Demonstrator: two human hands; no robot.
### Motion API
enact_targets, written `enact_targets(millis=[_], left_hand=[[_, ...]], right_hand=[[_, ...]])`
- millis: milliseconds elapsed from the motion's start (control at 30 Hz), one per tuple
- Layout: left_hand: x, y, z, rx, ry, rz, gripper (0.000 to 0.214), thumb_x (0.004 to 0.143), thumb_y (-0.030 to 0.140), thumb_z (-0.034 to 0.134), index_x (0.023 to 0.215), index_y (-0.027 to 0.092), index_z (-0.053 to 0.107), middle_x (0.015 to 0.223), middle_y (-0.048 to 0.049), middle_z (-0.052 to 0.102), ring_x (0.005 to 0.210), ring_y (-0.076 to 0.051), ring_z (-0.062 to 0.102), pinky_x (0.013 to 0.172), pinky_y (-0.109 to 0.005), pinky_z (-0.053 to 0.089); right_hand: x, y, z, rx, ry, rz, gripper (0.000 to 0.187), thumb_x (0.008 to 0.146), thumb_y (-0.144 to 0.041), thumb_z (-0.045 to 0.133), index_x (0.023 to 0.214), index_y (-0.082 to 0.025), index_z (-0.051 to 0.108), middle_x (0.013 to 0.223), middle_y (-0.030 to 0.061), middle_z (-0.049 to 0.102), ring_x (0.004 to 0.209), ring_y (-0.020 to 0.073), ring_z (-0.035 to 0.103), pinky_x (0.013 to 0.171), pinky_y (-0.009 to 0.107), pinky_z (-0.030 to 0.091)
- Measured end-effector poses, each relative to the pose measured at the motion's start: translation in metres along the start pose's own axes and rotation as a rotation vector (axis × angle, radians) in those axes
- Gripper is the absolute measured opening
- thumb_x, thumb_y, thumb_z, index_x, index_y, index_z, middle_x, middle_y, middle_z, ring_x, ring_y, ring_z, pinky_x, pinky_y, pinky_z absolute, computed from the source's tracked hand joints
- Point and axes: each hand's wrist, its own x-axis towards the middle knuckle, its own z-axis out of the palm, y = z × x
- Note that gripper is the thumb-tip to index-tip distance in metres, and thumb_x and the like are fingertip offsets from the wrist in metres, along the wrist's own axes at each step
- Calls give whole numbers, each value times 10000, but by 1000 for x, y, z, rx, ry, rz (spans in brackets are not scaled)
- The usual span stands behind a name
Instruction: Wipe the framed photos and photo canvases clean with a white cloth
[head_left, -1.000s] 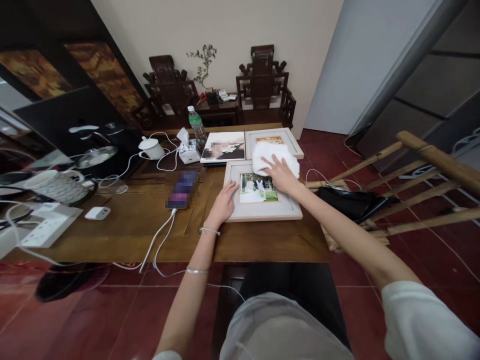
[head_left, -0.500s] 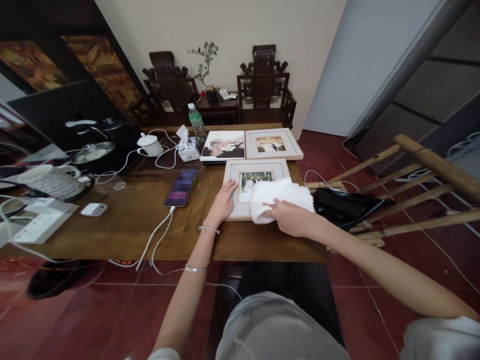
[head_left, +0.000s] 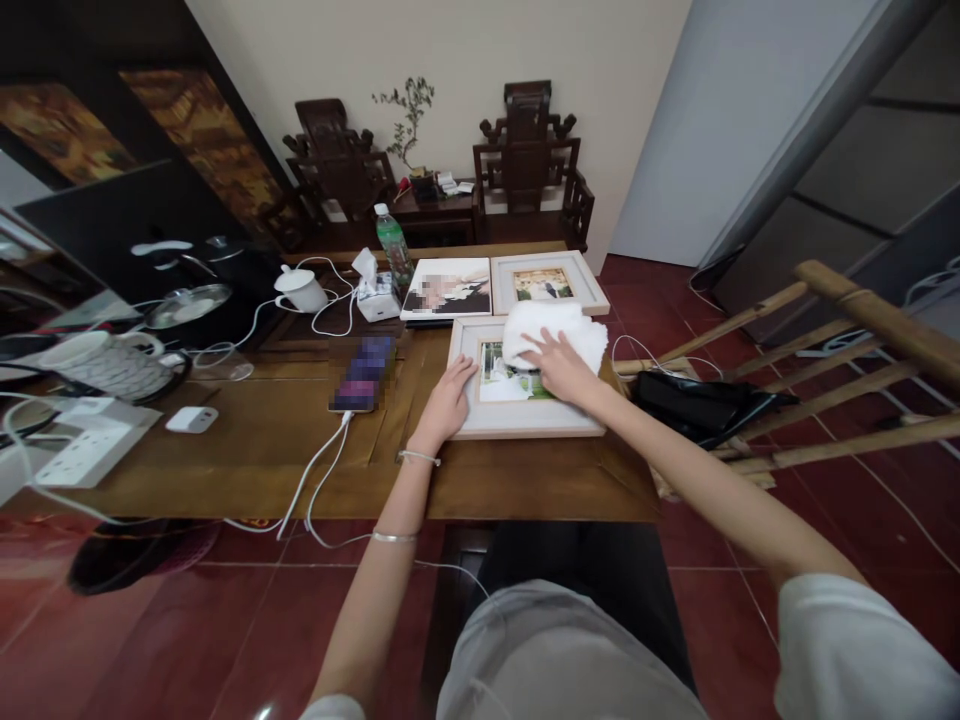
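A pale wooden picture frame [head_left: 525, 420] with a colour photo lies flat on the wooden table [head_left: 262, 450] in front of me. My left hand [head_left: 448, 398] rests on its left edge with fingers flat and apart, holding it steady. My right hand [head_left: 559, 365] presses a white folded cloth [head_left: 551, 330] down on the frame's upper right part, fingers spread over the cloth. Two more pictures lie behind it: a second framed photo [head_left: 547, 283] and an unframed print [head_left: 448, 289].
A phone [head_left: 362, 373] on a white cable lies left of the frame. Further left are a tissue box [head_left: 375, 295], a green bottle [head_left: 392, 245], a white teapot [head_left: 300, 290], a power strip [head_left: 82, 450] and kettles. A black bag [head_left: 697, 405] and a bamboo chair [head_left: 825, 380] stand at the right.
My right hand slid the white cloth down the frame to its lower right, then back up to the upper right. My left hand stayed on the frame's left edge.
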Motion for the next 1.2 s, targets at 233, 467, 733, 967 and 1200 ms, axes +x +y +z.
enact_targets(millis=[233,467,733,967,1200], left_hand=[[1,0,-1,-17,-14,0,587,748,-20,385,1293,129,543,1422,-132,494,1408,-256,336,1180,-513,255],[1,0,3,-12,28,-5,569,767,0,390,1296,143,543,1415,-113,506,1403,-241,345,1183,-491,264],[3,17,-2,-82,54,-127,444,971,243,319,1364,104,474,1437,-140,482,1384,-234,380,1177,-445,268],[3,27,-11,-240,139,-106,546,1011,447,205,1466,172,333,1539,-94,337,1422,-200,307,1192,-388,211],[2,18,-3,-146,85,-130,488,1010,370,272,1458,187,338,1561,-93,287,1449,-201,239,1202,-409,178]], right_hand=[[22,10,2,-64,-93,39,670,753,35,394,1377,-180,506,1551,95,305,1395,448,198,1043,689,215],[-39,-41,-25,32,-263,-93,616,767,13,424,1321,-206,577,1513,110,373,1357,440,302,996,651,324],[-63,-85,-40,65,-289,-307,587,799,-26,428,1337,-222,560,1532,82,344,1366,421,309,1023,629,341],[-6,-94,-7,-34,-129,-295,389,855,-115,477,1194,-162,662,1518,102,370,1410,378,239,1111,568,251],[64,-62,11,-112,20,-130,366,908,-126,413,1166,-108,673,1510,122,379,1429,343,201,1144,535,188]])
